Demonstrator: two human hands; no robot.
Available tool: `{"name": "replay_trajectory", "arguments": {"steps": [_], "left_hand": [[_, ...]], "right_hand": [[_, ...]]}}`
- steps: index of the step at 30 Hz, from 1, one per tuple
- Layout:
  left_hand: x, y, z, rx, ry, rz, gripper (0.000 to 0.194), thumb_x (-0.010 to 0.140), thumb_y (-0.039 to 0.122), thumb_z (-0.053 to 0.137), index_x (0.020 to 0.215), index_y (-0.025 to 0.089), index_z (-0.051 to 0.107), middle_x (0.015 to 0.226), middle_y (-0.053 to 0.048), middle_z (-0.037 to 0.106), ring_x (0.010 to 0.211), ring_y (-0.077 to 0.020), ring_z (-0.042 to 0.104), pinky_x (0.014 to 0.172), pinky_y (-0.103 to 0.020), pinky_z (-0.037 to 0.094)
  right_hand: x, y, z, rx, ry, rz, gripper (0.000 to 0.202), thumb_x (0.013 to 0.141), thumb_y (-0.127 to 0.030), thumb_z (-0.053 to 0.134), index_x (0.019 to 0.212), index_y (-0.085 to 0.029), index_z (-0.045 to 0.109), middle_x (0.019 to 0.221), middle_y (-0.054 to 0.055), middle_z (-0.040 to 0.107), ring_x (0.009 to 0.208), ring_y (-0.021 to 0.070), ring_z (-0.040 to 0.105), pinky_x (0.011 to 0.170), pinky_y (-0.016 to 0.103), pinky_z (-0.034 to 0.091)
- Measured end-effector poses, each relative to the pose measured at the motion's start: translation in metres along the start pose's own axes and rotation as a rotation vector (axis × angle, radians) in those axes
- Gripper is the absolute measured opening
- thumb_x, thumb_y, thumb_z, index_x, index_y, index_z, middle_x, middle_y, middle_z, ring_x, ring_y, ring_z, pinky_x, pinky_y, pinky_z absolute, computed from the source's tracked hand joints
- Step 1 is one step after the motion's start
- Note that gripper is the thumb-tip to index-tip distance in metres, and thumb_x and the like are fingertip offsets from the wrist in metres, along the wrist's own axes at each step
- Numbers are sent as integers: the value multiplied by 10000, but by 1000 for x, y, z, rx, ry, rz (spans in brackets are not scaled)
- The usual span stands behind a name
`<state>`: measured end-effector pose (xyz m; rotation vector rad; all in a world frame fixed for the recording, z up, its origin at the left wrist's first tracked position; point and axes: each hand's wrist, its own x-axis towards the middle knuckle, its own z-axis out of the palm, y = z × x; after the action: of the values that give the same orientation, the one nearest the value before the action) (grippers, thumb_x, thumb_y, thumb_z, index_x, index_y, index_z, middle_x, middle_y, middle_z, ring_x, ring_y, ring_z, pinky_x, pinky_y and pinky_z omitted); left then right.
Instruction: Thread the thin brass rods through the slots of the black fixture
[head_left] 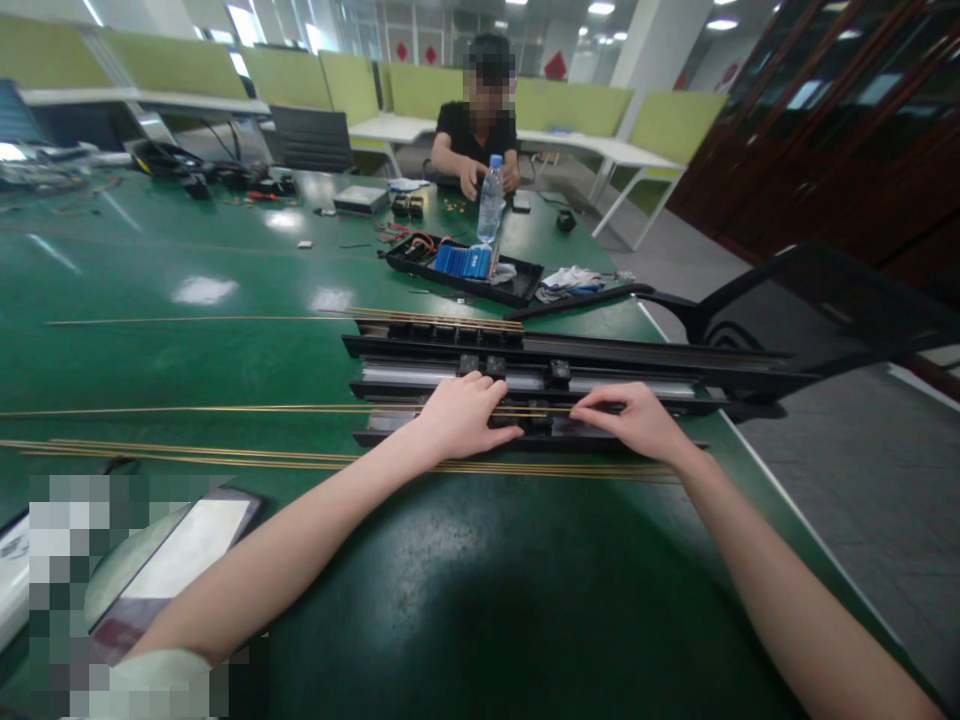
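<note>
My left hand (463, 414) lies over the nearest black rail (574, 442), fingers curled down with the thumb apart; whatever it grips is hidden beneath the palm. Thin brass-coloured rods (300, 408) run under it from the left and come out past its fingers. Fingertips of my right hand (636, 418) are pinched together on the right end of one thin rod, above the same rail. Between the hands a small black block (537, 416) sits in the rail, under the rods. More black blocks (559, 373) stand on the middle rail (630, 388) behind.
More rods lie in front (247, 458) and on the back rail (660, 350). A black tray (517, 285), a water bottle (491, 205) and gloves (574, 282) stand farther back. A person (480, 135) sits across the table. A black chair (832, 310) adjoins the right edge.
</note>
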<state>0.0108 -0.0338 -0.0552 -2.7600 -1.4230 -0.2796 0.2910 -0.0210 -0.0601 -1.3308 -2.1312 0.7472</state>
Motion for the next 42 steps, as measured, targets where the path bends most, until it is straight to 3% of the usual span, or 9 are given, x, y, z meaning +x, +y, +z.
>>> {"name": "replay_trajectory", "arguments": {"steps": [42], "left_hand": [[0, 0, -3, 11, -20, -8, 498, 875, 660, 482, 1034, 201, 593, 1034, -99, 704, 1010, -279, 641, 780, -381, 501]], "right_hand": [[-2, 11, -10, 111, -41, 96, 325, 766, -511, 740, 789, -191, 786, 737, 61, 758, 646, 217, 676, 583, 327, 538]]}}
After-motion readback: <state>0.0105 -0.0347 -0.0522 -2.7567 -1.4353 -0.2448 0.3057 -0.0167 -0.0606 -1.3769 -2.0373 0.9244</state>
